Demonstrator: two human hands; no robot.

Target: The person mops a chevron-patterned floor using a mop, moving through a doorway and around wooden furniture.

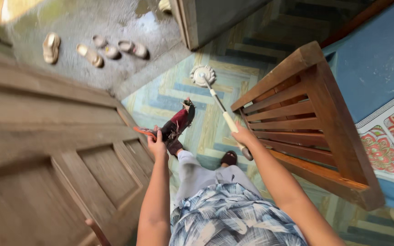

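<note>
My right hand (244,135) grips the pale handle of a mop (218,101), whose round white head (202,75) rests on the patterned floor near the doorway. My left hand (157,143) holds up a dark red and black bundle of cloth-like stuff (178,123) with an orange piece at its near end. My feet in dark slippers (228,158) stand on the floor just below both hands.
A large wooden door (46,150) fills the left side. A wooden slatted bench (306,118) stands on the right, beside a blue wall (375,54) with patterned tiles. Several sandals (92,49) lie on the wet concrete outside the doorway.
</note>
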